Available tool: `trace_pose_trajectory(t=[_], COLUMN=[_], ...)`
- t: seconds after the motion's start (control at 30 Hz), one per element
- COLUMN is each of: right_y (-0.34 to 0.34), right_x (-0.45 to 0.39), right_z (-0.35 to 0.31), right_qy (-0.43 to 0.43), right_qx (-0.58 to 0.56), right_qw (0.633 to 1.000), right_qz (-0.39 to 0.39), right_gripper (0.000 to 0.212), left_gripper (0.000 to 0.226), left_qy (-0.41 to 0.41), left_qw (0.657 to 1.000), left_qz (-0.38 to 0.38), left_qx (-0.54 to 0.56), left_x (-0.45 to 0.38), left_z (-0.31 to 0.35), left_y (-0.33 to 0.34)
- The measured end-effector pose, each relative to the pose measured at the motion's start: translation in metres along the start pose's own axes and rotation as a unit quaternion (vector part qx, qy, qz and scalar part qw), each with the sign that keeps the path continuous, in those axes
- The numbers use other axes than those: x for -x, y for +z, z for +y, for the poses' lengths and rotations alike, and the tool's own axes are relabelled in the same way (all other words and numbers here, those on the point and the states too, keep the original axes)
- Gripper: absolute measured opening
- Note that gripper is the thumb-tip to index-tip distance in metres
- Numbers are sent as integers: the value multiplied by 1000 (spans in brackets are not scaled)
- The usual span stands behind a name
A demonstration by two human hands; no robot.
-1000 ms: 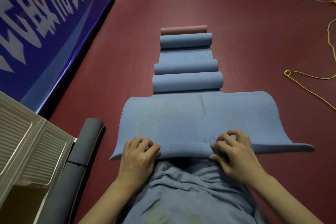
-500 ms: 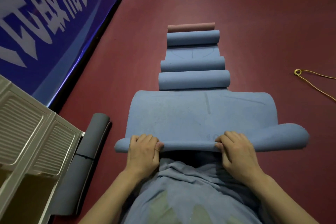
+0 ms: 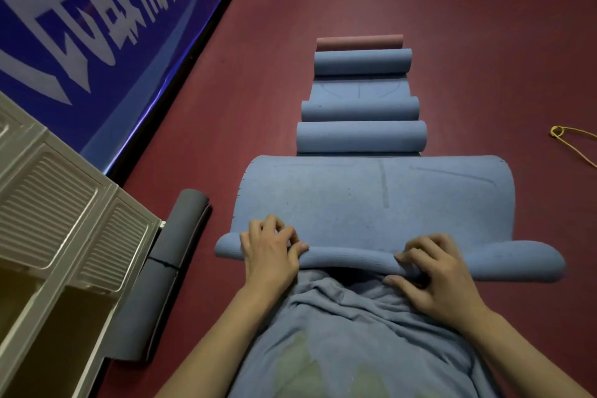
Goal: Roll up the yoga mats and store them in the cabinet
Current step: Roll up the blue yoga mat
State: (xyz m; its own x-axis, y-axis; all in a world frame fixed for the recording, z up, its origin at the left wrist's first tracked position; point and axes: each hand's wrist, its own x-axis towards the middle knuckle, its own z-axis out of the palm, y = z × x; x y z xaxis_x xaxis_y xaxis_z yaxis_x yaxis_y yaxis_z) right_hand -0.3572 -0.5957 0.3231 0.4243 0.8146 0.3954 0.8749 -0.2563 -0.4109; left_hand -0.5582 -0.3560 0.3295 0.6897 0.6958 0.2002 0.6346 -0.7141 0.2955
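Both hands, left hand [image 3: 269,250] and right hand [image 3: 436,271], curl their fingers over the near edge of the blue yoga mat [image 3: 371,203] at lower centre, now tucked from flat into a first tight turn, so rolling has begun.

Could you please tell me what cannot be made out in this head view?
- Cabinet: cut off by the left edge; its interior is too dark.
- Banner: lettering blurred and cropped.
- Yellow cord: runs off the right edge.
- Blue mat: near roll partly covered by left hand and right hand.
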Motion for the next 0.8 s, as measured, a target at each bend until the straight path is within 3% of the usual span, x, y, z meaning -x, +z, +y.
trace_pose_trajectory(t=[0.13, 0.23, 0.5, 0.8], right_y=[-1, -2, 14, -4], right_x=[2, 3, -18, -20], right_z=[-11, -18, -13, -2], right_qy=[24, 21, 47, 29], right_qx=[103, 137, 204, 99], right_qw=[994, 990, 977, 994], right_qz=[26, 22, 29, -42], right_gripper=[32, 35, 34, 45], left_gripper=[24, 27, 26, 54], left_qy=[109, 144, 145, 103], left_qw=[990, 982, 984, 976], left_qz=[64, 84, 0, -183], left_qx=[-58, -83, -99, -65], left_x=[13, 25, 3, -23], left_z=[6, 2, 3, 5], left_y=[3, -1, -5, -31])
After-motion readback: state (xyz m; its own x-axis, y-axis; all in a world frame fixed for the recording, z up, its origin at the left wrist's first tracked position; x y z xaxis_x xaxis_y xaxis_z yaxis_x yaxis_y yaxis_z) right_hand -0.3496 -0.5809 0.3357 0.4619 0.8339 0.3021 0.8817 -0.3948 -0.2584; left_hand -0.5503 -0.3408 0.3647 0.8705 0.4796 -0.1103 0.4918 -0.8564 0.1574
